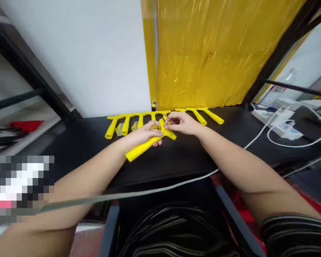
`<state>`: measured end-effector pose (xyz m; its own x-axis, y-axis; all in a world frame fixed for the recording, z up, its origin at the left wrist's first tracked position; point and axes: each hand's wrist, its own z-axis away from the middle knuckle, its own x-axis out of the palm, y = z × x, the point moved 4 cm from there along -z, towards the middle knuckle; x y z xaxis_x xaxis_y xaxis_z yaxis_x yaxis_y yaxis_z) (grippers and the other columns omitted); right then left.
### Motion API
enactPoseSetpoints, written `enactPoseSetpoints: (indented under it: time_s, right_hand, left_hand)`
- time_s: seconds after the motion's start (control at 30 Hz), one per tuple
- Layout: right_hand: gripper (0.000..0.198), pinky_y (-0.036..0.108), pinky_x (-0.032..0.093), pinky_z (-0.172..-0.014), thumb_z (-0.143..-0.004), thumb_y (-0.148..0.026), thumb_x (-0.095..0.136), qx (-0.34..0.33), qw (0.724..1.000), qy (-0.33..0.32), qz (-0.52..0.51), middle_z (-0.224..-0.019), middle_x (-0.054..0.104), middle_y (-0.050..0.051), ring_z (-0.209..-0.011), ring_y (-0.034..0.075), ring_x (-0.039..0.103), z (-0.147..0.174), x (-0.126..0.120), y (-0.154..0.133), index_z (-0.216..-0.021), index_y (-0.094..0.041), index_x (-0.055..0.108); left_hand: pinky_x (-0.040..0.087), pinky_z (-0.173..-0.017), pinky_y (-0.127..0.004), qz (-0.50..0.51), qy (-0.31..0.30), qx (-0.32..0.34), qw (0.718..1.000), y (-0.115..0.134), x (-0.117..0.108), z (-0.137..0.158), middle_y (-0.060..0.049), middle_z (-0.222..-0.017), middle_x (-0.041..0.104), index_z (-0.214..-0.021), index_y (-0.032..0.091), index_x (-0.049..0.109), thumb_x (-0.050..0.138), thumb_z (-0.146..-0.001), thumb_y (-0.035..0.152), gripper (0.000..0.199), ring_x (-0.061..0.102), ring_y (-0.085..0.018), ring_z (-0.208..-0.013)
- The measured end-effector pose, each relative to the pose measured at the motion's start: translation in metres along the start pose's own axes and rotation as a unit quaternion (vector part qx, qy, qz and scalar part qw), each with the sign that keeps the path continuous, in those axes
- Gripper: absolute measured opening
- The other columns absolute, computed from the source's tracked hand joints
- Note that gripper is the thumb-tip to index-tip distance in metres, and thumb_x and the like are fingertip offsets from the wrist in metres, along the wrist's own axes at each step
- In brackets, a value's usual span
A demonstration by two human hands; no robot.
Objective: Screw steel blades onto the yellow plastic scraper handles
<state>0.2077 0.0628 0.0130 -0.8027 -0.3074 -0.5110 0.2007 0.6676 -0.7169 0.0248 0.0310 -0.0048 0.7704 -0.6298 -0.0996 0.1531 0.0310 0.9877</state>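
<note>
On the black table (pixel 195 157), the left hand (pixel 147 132) encircles a yellow tool (pixel 139 151), best braced steady; the right hand (pixel 180 123) bunches its fingertips at the tool's head, any hold unclear.

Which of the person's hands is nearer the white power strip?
Right. The right hand is left of the white power strip; the left hand, holding a yellow tool, is farther left.

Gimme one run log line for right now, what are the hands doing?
left hand: holds yellow T-shaped handle | right hand: at its wide end | behind: row of similar yellow handles on black table
</note>
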Motion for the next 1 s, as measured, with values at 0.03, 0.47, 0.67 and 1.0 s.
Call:
enactPoseSetpoints:
  time_s: [0.03, 0.47, 0.67, 1.0]
  right_hand:
    - [0.021, 0.028, 0.032, -0.060, -0.080, -0.036, 0.077, 0.005, 1.000, -0.001, -0.001, -0.068, 0.046, -0.004, -0.064, 0.012, 0.042, 0.000, 0.000, 0.002, -0.083, -0.016, 0.071]
    - [0.040, 0.024, 0.032, -0.053, -0.066, -0.033, 0.090, 0.174, 0.973, 0.030, -0.148, -0.068, 0.049, -0.007, -0.059, 0.009, 0.040, 0.003, 0.012, 0.019, -0.082, -0.021, 0.054]
    - [0.038, 0.026, 0.044, -0.057, -0.072, -0.022, 0.080, 0.161, 0.974, 0.085, -0.138, -0.085, 0.056, -0.003, -0.064, 0.011, 0.051, 0.007, -0.008, 0.024, -0.101, -0.023, 0.054]
    - [0.020, 0.031, 0.039, -0.069, -0.098, -0.031, 0.059, 0.043, 0.975, 0.019, 0.216, -0.080, 0.062, -0.001, -0.067, 0.016, 0.051, 0.016, -0.029, -0.002, -0.114, -0.021, 0.065]
  left_hand:
    - [0.045, -0.052, -0.022, 0.003, -0.001, 0.010, 1.000, -0.001, 0.000, 0.000, -0.001, -0.066, 0.071, -0.103, 0.023, 0.039, 0.073, -0.089, 0.029, 0.038, 0.061, -0.012, -0.050]
    - [0.046, -0.053, -0.023, 0.015, -0.002, 0.026, 1.000, -0.002, 0.002, -0.002, 0.003, -0.066, 0.068, -0.103, 0.024, 0.039, 0.077, -0.086, 0.023, 0.041, 0.062, -0.013, -0.050]
    - [0.043, -0.050, -0.022, 0.060, 0.083, 0.027, 0.994, -0.003, -0.012, -0.007, 0.000, -0.067, 0.067, -0.104, 0.023, 0.041, 0.078, -0.082, 0.020, 0.043, 0.064, -0.015, -0.052]
    - [0.041, -0.050, -0.022, 0.115, 0.227, 0.064, 0.965, 0.004, -0.026, -0.004, 0.004, -0.068, 0.062, -0.103, 0.026, 0.039, 0.068, -0.083, 0.009, 0.039, 0.059, -0.014, -0.050]
